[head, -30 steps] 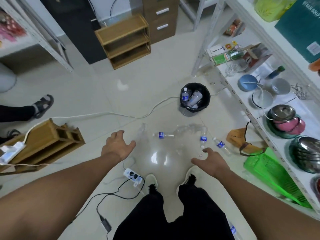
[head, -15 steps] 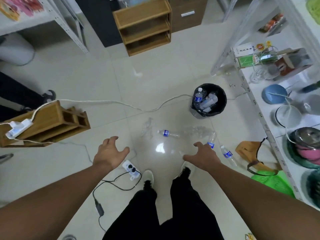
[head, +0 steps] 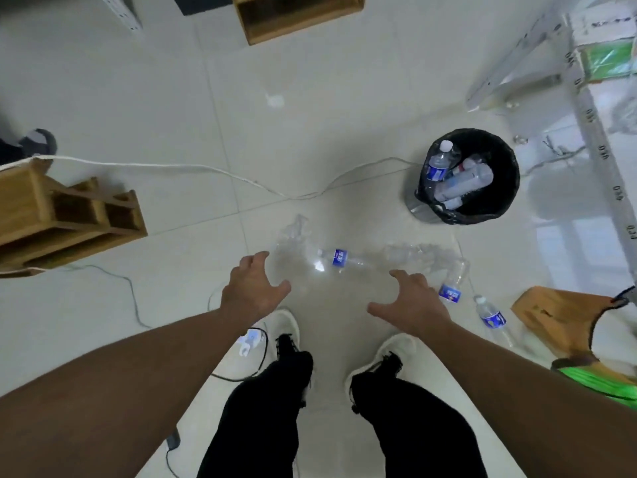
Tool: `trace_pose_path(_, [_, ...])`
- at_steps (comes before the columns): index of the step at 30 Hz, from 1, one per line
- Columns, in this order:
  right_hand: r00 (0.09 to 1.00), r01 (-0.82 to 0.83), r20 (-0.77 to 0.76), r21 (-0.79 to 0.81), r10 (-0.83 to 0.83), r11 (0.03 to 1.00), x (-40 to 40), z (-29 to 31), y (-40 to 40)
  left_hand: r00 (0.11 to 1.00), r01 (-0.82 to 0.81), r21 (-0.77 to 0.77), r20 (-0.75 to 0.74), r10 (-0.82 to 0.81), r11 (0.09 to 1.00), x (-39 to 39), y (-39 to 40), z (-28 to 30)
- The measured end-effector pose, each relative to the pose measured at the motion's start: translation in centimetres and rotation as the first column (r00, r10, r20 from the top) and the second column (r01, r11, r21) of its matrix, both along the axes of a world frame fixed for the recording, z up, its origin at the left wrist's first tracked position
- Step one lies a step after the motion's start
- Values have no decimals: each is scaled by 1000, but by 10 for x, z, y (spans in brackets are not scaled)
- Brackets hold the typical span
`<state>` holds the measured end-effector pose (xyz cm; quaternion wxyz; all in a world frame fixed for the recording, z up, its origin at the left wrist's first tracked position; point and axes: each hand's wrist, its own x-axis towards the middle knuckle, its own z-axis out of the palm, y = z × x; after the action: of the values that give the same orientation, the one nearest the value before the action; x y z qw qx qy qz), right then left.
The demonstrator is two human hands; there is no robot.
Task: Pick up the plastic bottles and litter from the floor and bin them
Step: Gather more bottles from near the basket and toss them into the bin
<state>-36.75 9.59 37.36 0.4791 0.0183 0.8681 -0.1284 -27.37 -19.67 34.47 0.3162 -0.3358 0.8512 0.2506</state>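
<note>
Several clear plastic bottles lie on the pale tiled floor in front of my feet. One with a blue label [head: 341,258] lies flat between my hands. A crumpled clear one [head: 293,232] sits just beyond my left hand [head: 253,288]. Crushed clear bottles [head: 420,255] lie beyond my right hand [head: 410,301], with a blue-label bottle [head: 451,288] right beside it and another [head: 491,317] further right. Both hands hover spread and empty above the floor. A black-lined bin [head: 506,198] at the upper right holds several bottles.
A white cable [head: 206,169] crosses the floor behind the bottles. A power strip [head: 250,341] and dark cords lie by my left shoe. A tipped wooden rack [head: 69,222] is at left, a wooden shelf [head: 296,15] at top, a metal rack [head: 603,139] and a tan bag [head: 565,319] at right.
The camera has tilted down and closer to the floor. Both hands have moved forward toward the bottles, still empty and spread.
</note>
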Motion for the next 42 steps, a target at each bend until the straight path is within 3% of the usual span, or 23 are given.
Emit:
trace_pose_path(8, [991,-102,-93,-19,100,995,-26,-252,-45,985,162,-52,-56,-165,985,-42,-21,-258])
trace_pose_path(12, [960,-243,-143,7,241,970,-30,-366,-51,953,291,-53,-71,-294,955,-59,-30,-366])
trace_pose_path(16, [868,-375,-306,115,392,920,-24,-452,-53,913,395,-79,-76,-400,915,-67,-30,-432])
trace_pose_path(20, [749,-374,-539,139,387,917,-20,-502,-54,860,435,-332,-122,-495,837,-74,-18,-469])
trace_pose_path(22, [730,-379,-575,108,368,919,-25,-512,-54,859,418,-246,-207,-469,874,-80,-19,-479])
trace_pose_path(25, [770,-402,-518,60,373,914,-38,-512,-52,845,444,-96,-287,-451,891,-100,-30,-475])
trace_pose_path(28, [819,-338,-479,44,317,940,-52,-497,-49,839,481,-110,-231,-493,870,-131,-36,-456])
trace_pose_path(30, [859,-238,-462,23,221,971,-59,-473,-45,883,405,-176,-178,-433,897,-150,-31,-432])
trace_pose_path(34, [909,-108,-408,-31,87,994,-64,-400,-28,978,178,-186,-74,-194,966,-161,-13,-359])
trace_pose_path(42, [944,-20,-329,-42,5,999,-48,-209,35,987,94,-104,-123,-106,990,-123,39,-161])
